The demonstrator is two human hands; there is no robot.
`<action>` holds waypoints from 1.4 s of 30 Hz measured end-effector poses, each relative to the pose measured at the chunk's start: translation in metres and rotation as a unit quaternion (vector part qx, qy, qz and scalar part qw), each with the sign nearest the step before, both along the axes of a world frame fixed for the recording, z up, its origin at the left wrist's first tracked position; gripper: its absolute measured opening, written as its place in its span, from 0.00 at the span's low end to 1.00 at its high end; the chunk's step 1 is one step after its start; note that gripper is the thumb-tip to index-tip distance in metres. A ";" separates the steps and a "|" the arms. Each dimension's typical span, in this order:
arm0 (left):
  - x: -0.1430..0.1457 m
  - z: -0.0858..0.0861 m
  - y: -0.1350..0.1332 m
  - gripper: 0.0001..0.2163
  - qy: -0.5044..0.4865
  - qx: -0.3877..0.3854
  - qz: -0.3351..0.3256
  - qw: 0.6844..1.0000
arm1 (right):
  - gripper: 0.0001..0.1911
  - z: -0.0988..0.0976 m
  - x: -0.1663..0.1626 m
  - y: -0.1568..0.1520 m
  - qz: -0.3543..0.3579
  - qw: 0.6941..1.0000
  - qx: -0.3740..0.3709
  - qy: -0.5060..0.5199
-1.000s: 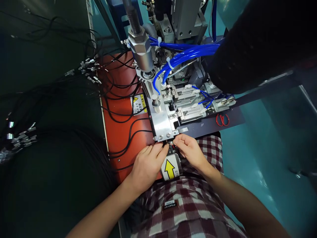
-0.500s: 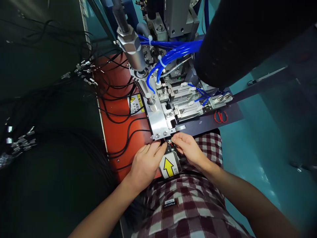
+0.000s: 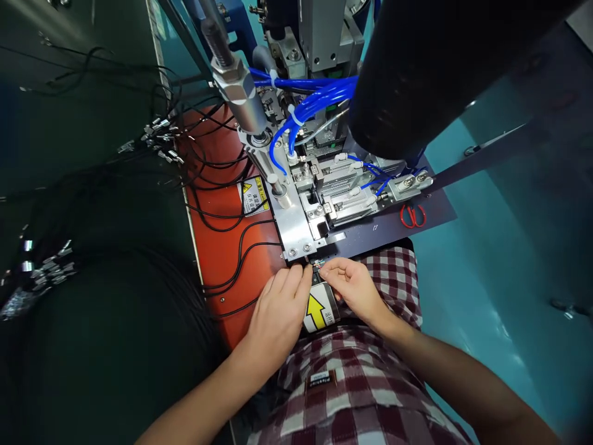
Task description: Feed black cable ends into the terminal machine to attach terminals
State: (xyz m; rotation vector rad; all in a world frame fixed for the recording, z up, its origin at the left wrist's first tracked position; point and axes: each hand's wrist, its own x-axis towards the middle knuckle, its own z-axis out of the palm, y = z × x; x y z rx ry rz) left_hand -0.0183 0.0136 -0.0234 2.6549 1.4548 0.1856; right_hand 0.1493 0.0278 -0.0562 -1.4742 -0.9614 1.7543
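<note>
At the front end of the machine's metal plate (image 3: 296,232), both my hands meet over a small black fixture (image 3: 316,278). My left hand (image 3: 280,309) rests palm down on its left side, fingers bent and close together; whatever lies under the fingertips is hidden. From the right, my right hand (image 3: 356,289) pinches with thumb and index finger at tiny thin wires (image 3: 317,264), which show reddish and pale between the two hands. Just below is a plate with a yellow arrow (image 3: 317,311).
Black cables (image 3: 222,213) cross the red machine base (image 3: 217,247). Bundles with metal connector ends (image 3: 50,266) lie on the dark surface at left. Blue air tubes (image 3: 319,102) and a thick black column (image 3: 407,80) rise above. Red-handled scissors (image 3: 412,216) lie at right.
My right hand has moved slightly down and left around the fixture. My left hand has shifted a little right, covering more of the arrow plate. The view has moved slightly.
</note>
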 end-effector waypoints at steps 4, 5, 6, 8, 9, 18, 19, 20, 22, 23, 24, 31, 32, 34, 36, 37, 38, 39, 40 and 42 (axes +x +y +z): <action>0.003 -0.003 -0.004 0.19 -0.016 -0.001 0.004 1.000 | 0.07 0.008 0.005 0.006 0.048 0.959 0.196 -0.197; 0.003 -0.004 -0.004 0.19 -0.018 0.000 0.004 1.000 | 0.06 0.009 0.007 0.009 0.060 0.945 0.230 -0.224; 0.003 -0.005 -0.004 0.19 -0.020 0.002 0.004 1.000 | 0.06 0.010 0.009 0.012 0.068 0.941 0.241 -0.229; 0.001 -0.007 -0.003 0.19 -0.025 0.004 0.006 1.000 | 0.06 0.007 0.011 0.017 0.075 0.964 0.193 -0.169; 0.001 -0.007 -0.002 0.19 -0.028 0.004 0.007 1.000 | 0.07 0.005 0.012 0.019 0.076 0.980 0.145 -0.116; -0.006 -0.016 0.001 0.18 -0.096 -0.014 0.019 0.995 | 0.17 -0.009 0.012 0.022 0.038 0.998 0.033 0.041; -0.006 -0.016 0.001 0.18 -0.100 -0.012 0.018 0.995 | 0.16 -0.009 0.010 0.022 0.034 0.998 0.037 0.040; -0.007 -0.016 0.001 0.18 -0.102 -0.011 0.016 0.995 | 0.16 -0.009 0.008 0.022 0.029 0.998 0.038 0.040; -0.007 -0.016 0.002 0.17 -0.104 -0.011 0.013 0.994 | 0.15 -0.009 0.004 0.022 0.022 0.998 0.034 0.043; -0.007 -0.016 0.002 0.17 -0.105 -0.012 0.012 0.994 | 0.14 -0.009 0.003 0.023 0.024 0.998 0.030 0.049; -0.006 -0.016 0.002 0.17 -0.103 -0.013 0.012 0.995 | 0.14 -0.009 0.002 0.023 0.030 0.998 0.027 0.054; 0.001 -0.014 0.001 0.15 -0.062 0.010 0.020 0.998 | 0.08 -0.004 0.002 0.017 0.045 0.962 0.221 -0.157; 0.002 -0.014 0.000 0.15 -0.057 0.017 0.021 0.998 | 0.08 -0.004 0.002 0.017 0.043 0.956 0.233 -0.174; 0.003 -0.014 0.000 0.15 -0.054 0.027 0.018 0.998 | 0.09 -0.006 0.002 0.017 0.052 0.971 0.189 -0.137; 0.003 -0.015 0.000 0.16 -0.060 0.028 0.016 0.998 | 0.11 -0.009 0.002 0.018 0.067 0.989 0.115 -0.061; 0.003 -0.016 0.000 0.16 -0.066 0.027 0.016 0.997 | 0.11 -0.010 0.002 0.018 0.070 0.992 0.094 -0.034; 0.002 -0.017 0.000 0.16 -0.075 0.025 0.015 0.997 | 0.12 -0.012 0.001 0.018 0.068 0.993 0.090 -0.024; 0.001 -0.017 0.000 0.17 -0.083 0.022 0.014 0.996 | 0.12 -0.013 0.001 0.018 0.061 0.993 0.098 -0.026; 0.000 -0.018 0.000 0.17 -0.092 0.018 0.012 0.996 | 0.12 -0.014 0.001 0.017 0.052 0.992 0.109 -0.034; -0.002 -0.019 0.000 0.17 -0.109 0.009 0.011 0.994 | 0.11 -0.014 0.000 0.016 0.049 0.990 0.123 -0.049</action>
